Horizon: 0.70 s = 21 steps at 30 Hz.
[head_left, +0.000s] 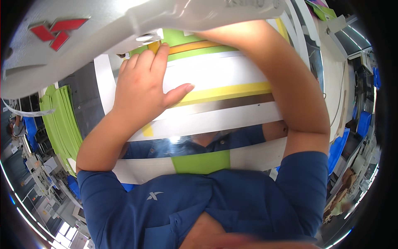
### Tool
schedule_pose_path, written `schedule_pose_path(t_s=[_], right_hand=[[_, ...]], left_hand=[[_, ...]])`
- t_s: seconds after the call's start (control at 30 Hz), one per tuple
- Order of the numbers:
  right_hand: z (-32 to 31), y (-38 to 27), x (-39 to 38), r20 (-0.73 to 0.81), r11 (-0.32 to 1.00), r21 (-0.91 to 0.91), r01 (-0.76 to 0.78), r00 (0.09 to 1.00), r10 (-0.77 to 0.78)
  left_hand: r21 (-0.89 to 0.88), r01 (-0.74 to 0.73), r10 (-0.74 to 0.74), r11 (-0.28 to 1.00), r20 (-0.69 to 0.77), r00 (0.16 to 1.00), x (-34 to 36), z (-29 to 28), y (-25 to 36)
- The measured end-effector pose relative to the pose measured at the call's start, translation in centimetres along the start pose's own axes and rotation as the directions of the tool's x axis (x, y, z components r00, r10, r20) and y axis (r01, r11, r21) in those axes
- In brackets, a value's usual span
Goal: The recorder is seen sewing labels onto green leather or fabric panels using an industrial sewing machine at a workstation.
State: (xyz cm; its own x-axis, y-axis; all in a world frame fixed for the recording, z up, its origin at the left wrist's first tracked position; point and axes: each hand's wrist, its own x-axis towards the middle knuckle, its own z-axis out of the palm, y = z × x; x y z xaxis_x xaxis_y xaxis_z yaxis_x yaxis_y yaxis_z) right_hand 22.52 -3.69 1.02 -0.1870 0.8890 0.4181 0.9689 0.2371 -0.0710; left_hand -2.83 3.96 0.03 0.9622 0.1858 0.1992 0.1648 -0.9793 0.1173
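**Left hand flat on white sheet under machine head; right hand hidden**

Work surface: a white sheet (215,74) lies across the machine bed, with a yellow strip (232,92) along its near edge and a green piece (182,39) with an orange band at its far edge, just under the grey machine head (83,37). Near of the yellow strip run a dark metal bar (232,103) and white bed panels; a green patch (201,162) sits on the nearest panel.

Left hand (141,89): open, palm down, pressed on the left part of the white sheet. Fingers together and stretched far, fingertips touching the green and orange edge by the machine head; thumb splayed right, tip just at the yellow strip. Judged: the flat spread pins the sheet so it lies smooth and square against the machine head. Nothing is gripped. Wrist bent slightly, forearm coming from the near left.

Right hand: not visible. The right forearm (290,91) arches from the near right up and over the sheet, and its far end passes under the machine head. Whether that hand is open or closed cannot be told.

Surroundings: a stack of green sheets (62,120) stands fanned at the left, well apart from the hand. Blue shirt (199,203) fills the near edge.
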Motion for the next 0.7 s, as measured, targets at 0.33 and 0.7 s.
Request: schedule_pose_path(t_s=[0.33,0.7], right_hand=[[2.2,1.3,-0.7,0.0,0.069,0.997,-0.017,0.971,0.237],[3.1,1.9,-1.0,-0.256,0.821,0.57,0.024,0.955,0.15]], left_hand=[[0.075,0.023,-0.03,0.997,0.09,0.996,-0.1,-0.6,0.5],[0.024,0.021,-0.023,0.999,0.077,0.997,0.2,-0.4,0.5]])
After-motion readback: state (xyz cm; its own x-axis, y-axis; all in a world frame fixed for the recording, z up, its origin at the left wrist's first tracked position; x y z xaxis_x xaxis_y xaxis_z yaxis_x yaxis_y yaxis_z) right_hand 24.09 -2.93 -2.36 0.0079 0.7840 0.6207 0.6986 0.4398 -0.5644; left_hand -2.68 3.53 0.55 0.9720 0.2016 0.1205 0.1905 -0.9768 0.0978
